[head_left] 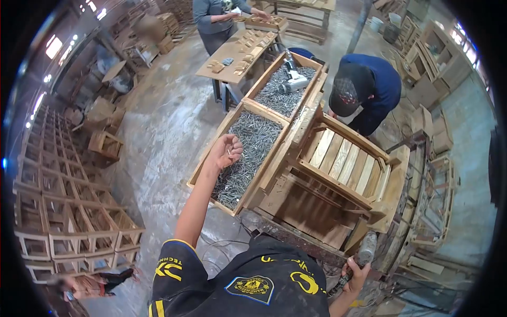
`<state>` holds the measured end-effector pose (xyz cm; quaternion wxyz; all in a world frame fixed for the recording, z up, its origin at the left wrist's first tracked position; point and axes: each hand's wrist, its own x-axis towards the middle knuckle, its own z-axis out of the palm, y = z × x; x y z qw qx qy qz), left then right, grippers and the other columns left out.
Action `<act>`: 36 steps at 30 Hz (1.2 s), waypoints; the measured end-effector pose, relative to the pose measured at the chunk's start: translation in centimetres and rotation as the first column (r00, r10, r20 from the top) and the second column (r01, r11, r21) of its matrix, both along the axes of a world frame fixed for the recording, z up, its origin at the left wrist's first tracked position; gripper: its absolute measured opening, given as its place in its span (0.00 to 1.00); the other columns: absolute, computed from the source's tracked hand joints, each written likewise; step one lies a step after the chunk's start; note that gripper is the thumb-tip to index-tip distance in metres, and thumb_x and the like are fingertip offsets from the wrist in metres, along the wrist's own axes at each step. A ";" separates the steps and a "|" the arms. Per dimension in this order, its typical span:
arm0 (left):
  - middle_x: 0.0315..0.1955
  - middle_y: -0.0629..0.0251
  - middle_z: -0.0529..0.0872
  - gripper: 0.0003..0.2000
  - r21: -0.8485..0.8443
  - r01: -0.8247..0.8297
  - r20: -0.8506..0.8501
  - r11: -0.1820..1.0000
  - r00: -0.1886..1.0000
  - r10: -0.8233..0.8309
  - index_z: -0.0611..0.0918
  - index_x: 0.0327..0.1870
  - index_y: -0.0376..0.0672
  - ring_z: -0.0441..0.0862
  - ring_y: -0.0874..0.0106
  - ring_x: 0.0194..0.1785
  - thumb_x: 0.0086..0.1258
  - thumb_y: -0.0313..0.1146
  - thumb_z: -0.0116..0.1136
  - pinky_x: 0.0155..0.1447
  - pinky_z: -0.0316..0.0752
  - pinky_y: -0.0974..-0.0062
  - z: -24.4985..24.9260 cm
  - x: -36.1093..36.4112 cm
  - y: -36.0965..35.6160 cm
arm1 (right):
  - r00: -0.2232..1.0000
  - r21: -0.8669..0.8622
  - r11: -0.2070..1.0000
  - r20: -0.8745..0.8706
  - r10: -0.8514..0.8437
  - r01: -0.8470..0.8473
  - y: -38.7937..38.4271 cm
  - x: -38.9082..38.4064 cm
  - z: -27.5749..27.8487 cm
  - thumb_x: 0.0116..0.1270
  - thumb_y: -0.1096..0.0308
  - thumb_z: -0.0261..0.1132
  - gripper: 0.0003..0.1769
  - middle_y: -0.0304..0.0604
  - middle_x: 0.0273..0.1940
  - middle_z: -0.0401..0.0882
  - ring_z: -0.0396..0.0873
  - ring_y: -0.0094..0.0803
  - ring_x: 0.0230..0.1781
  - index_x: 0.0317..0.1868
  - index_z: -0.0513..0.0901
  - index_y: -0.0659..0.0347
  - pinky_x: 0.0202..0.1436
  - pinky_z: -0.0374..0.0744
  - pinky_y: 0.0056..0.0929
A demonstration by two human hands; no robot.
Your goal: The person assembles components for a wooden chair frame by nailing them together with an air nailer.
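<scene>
Above the near tray of loose nails (248, 150), my left hand (227, 150) is closed, palm up, with its fingers curled. A thin, light nail (229, 152) shows between the fingers. Low on the right, my right hand (355, 277) wraps round the dark handle of a tool with a thick grey head (366, 247). The head rises beside the corner of a wooden furniture frame (393, 182), which lies on its side and has pale slats (340, 158).
A second nail compartment holds a white and grey power tool (293, 79). Across the frame a person in dark blue (383, 84) bends over it. Another person (216, 24) stands at a table with wood pieces (237, 58). Stacked wooden frames (68, 211) stand left.
</scene>
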<state>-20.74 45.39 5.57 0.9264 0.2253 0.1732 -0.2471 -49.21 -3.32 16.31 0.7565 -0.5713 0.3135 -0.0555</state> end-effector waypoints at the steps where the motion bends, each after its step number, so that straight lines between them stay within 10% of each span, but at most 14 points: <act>1: 0.22 0.70 0.68 0.14 -0.019 -0.031 0.035 0.999 0.999 0.032 0.71 0.28 0.48 0.62 0.78 0.20 0.77 0.40 0.50 0.20 0.59 0.80 -0.6 -0.2 0.0 | 1.000 0.008 1.000 -0.005 0.024 -0.024 0.2 0.4 0.1 0.52 0.76 0.71 0.24 0.44 0.30 0.75 0.72 0.29 0.16 0.49 0.71 0.66 0.16 0.72 0.26; 6: 0.21 0.71 0.71 0.16 0.168 -0.178 0.096 0.970 0.982 0.164 0.68 0.27 0.49 0.65 0.78 0.21 0.77 0.43 0.55 0.21 0.58 0.80 0.1 -1.6 -1.9 | 0.993 -0.029 0.995 -0.071 0.096 -0.098 0.6 1.2 0.0 0.52 0.75 0.74 0.25 0.44 0.30 0.74 0.72 0.29 0.16 0.47 0.70 0.66 0.16 0.72 0.27; 11: 0.26 0.71 0.79 0.15 0.509 -0.083 0.232 0.857 0.972 -0.044 0.77 0.61 0.36 0.72 0.81 0.24 0.78 0.32 0.51 0.23 0.61 0.87 1.9 -2.6 -1.3 | 0.974 -0.085 0.976 -0.128 0.187 -0.198 0.0 1.5 -0.9 0.53 0.74 0.75 0.26 0.42 0.30 0.74 0.73 0.28 0.17 0.49 0.71 0.66 0.16 0.72 0.27; 14: 0.27 0.71 0.79 0.16 0.647 0.010 0.109 0.763 0.988 -0.105 0.76 0.61 0.34 0.71 0.80 0.23 0.77 0.31 0.49 0.22 0.62 0.86 2.9 -2.5 -0.8 | 0.966 -0.086 0.968 -0.135 0.221 -0.234 0.2 1.4 -0.9 0.53 0.74 0.76 0.28 0.42 0.32 0.75 0.75 0.27 0.20 0.52 0.72 0.65 0.18 0.73 0.26; 17: 0.19 0.76 0.73 0.09 0.615 0.202 0.051 0.763 0.955 -0.293 0.79 0.33 0.42 0.66 0.80 0.18 0.75 0.33 0.51 0.21 0.59 0.80 2.2 -2.8 0.0 | 0.931 -0.224 0.919 -0.252 0.266 -0.323 0.4 1.3 -0.6 0.51 0.72 0.79 0.33 0.43 0.38 0.79 0.79 0.29 0.31 0.55 0.72 0.63 0.29 0.78 0.27; 20: 0.15 0.73 0.70 0.12 0.941 0.183 -0.077 0.286 0.936 -0.344 0.78 0.25 0.46 0.67 0.79 0.18 0.69 0.40 0.60 0.20 0.58 0.77 4.5 -3.4 -1.2 | 0.911 -0.647 0.647 -0.220 0.349 -0.404 -0.8 1.7 -2.1 0.46 0.67 0.83 0.41 0.45 0.49 0.82 0.81 0.33 0.48 0.60 0.73 0.63 0.52 0.80 0.34; 22: 0.37 0.53 0.86 0.21 0.949 -0.242 0.093 -0.204 0.830 -0.551 0.80 0.35 0.38 0.84 0.58 0.44 0.66 0.51 0.64 0.51 0.76 0.63 1.7 -4.1 -1.2 | 0.933 -0.522 0.774 -0.181 0.311 -0.360 -1.0 1.3 -3.3 0.43 0.65 0.84 0.42 0.47 0.51 0.83 0.81 0.37 0.52 0.59 0.74 0.65 0.60 0.76 0.37; 24: 0.37 0.48 0.86 0.29 0.887 -0.213 -0.124 -0.409 0.745 -0.655 0.75 0.46 0.40 0.84 0.49 0.41 0.62 0.59 0.65 0.46 0.77 0.56 4.5 -5.1 -3.2 | 0.928 -0.537 0.757 -0.216 0.304 -0.373 -1.2 1.3 -3.6 0.42 0.66 0.84 0.41 0.46 0.49 0.81 0.79 0.33 0.51 0.58 0.75 0.66 0.58 0.76 0.34; 29: 0.28 0.47 0.85 0.24 0.738 -0.354 -0.243 -0.575 0.656 -0.715 0.74 0.43 0.41 0.83 0.43 0.35 0.70 0.57 0.57 0.38 0.76 0.49 4.6 -6.2 -5.1 | 0.916 -0.594 0.698 -0.272 0.294 -0.400 -1.6 1.9 -3.7 0.39 0.64 0.85 0.43 0.53 0.51 0.83 0.83 0.42 0.53 0.57 0.76 0.66 0.57 0.78 0.39; 36: 0.27 0.43 0.83 0.17 0.774 -0.376 -0.091 -0.509 0.730 -0.678 0.75 0.40 0.41 0.82 0.43 0.35 0.74 0.49 0.53 0.39 0.74 0.45 3.2 -7.0 -4.5 | 0.884 -0.596 0.653 -0.338 0.324 -0.467 -1.5 3.1 -3.3 0.37 0.65 0.86 0.41 0.50 0.47 0.85 0.83 0.39 0.49 0.54 0.78 0.67 0.55 0.78 0.37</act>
